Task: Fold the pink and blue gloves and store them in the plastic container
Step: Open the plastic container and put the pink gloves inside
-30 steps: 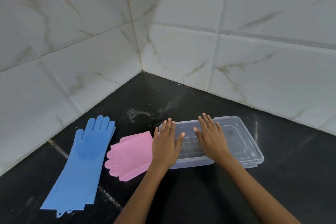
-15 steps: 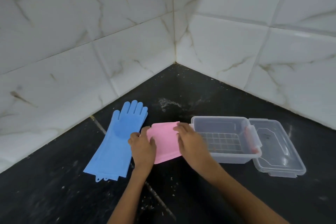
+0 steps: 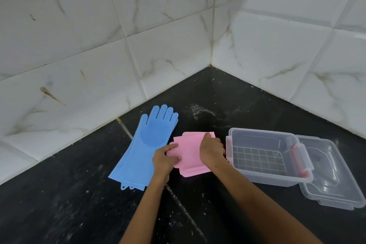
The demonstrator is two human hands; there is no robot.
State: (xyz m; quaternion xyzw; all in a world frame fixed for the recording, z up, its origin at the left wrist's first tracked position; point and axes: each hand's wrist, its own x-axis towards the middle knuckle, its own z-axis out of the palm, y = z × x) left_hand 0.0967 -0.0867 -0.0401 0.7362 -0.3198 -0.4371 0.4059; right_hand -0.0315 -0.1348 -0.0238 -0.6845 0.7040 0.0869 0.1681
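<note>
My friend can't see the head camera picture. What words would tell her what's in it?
Two hands, left hand and right hand, fold a pink glove on a black counter. A blue glove lies flat to its left; an open plastic container and its lid sit to the right.

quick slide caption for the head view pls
Both hands, left hand and right hand, fold the pink glove between blue glove and open plastic container.
</note>
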